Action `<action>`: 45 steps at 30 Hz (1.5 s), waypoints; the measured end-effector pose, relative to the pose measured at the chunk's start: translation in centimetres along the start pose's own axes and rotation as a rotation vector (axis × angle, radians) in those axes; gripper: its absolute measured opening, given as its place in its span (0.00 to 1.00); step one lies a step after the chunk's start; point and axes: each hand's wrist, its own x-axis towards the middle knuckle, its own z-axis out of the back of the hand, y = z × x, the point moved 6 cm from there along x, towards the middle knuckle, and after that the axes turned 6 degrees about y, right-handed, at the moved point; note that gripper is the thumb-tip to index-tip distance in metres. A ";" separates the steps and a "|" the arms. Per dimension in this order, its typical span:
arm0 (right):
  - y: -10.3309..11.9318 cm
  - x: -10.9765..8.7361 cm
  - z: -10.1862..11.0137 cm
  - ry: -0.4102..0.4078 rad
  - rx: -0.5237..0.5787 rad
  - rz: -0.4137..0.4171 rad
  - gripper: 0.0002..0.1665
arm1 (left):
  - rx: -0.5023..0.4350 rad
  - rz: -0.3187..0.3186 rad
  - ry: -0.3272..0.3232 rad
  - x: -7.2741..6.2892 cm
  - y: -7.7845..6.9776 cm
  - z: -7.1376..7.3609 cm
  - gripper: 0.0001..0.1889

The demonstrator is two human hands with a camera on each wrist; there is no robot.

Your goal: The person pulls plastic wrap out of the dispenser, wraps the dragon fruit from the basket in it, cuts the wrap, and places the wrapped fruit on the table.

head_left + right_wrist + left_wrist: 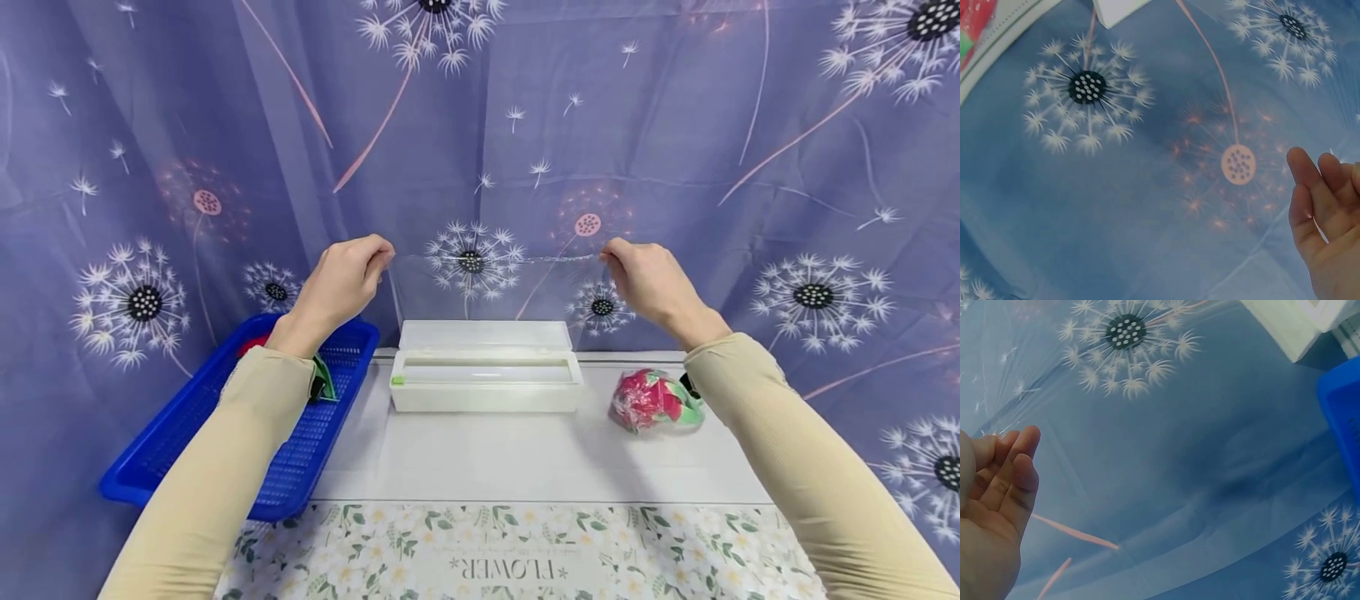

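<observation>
A sheet of clear plastic wrap (555, 259) is stretched between my two raised hands, its top edge a thin shiny line. My left hand (347, 275) pinches one corner between thumb and fingertips; the left wrist view shows the other fingers loosely bent. At the opposite corner, my right hand (654, 279) pinches the wrap too. Below and between them sits a white plastic wrap dispenser (486, 397) with its lid (486, 335) raised. How far down the wrap hangs is hard to see against the curtain.
Right of the dispenser lies a dragon fruit (647, 402) covered in clear film. A blue basket (281, 507) stands at the left, holding red and green things partly hidden by my left arm. Behind hangs a dandelion-print curtain (525, 125); a floral mat (360, 558) covers the front.
</observation>
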 end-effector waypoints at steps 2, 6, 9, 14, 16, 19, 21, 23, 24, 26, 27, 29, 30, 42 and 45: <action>0.0 0.1 0.4 0.004 -0.009 -0.004 0.07 | -0.003 -0.004 -0.006 0.3 -0.1 0.1 0.09; 0.0 0.1 0.7 0.020 -0.013 -0.026 0.08 | -0.018 0.011 0.001 0.6 -0.1 0.2 0.09; 0.0 0.3 0.9 0.018 -0.014 -0.042 0.07 | -0.032 0.027 -0.002 0.9 -0.1 0.6 0.10; 0.0 1.0 1.4 -0.003 -0.026 -0.072 0.07 | -0.043 0.042 -0.012 1.5 -0.1 1.2 0.10; 0.0 1.2 1.5 0.002 -0.032 -0.091 0.07 | -0.043 0.048 -0.012 1.7 0.0 1.4 0.11; -0.2 1.6 1.7 0.009 -0.041 -0.130 0.09 | -0.042 0.051 -0.015 2.2 -0.1 1.7 0.11; -0.3 1.8 2.1 0.007 -0.047 -0.154 0.10 | -0.040 0.051 -0.020 2.5 -0.2 2.0 0.11; -0.3 2.1 2.5 0.002 -0.051 -0.175 0.11 | -0.041 0.048 -0.026 2.8 -0.4 2.4 0.12; -0.3 2.2 2.7 -0.002 -0.053 -0.181 0.11 | -0.041 0.047 -0.029 3.0 -0.4 2.5 0.12; -0.3 2.4 3.1 -0.009 -0.055 -0.192 0.11 | -0.039 0.043 -0.040 3.2 -0.6 2.9 0.12; -0.3 2.4 3.3 -0.013 -0.056 -0.196 0.11 | -0.038 0.042 -0.043 3.3 -0.7 3.0 0.12; -0.2 2.6 3.7 -0.023 -0.061 -0.201 0.12 | -0.036 0.041 -0.052 3.5 -0.8 3.2 0.12; -0.2 2.6 3.8 -0.028 -0.064 -0.204 0.12 | -0.035 0.042 -0.056 3.5 -0.8 3.4 0.12; 0.3 3.0 5.9 -0.065 -0.087 -0.272 0.14 | -0.056 0.020 -0.123 3.9 -1.9 5.0 0.12; 0.5 3.2 6.4 -0.072 -0.088 -0.269 0.15 | -0.059 0.027 -0.135 3.9 -2.1 5.4 0.13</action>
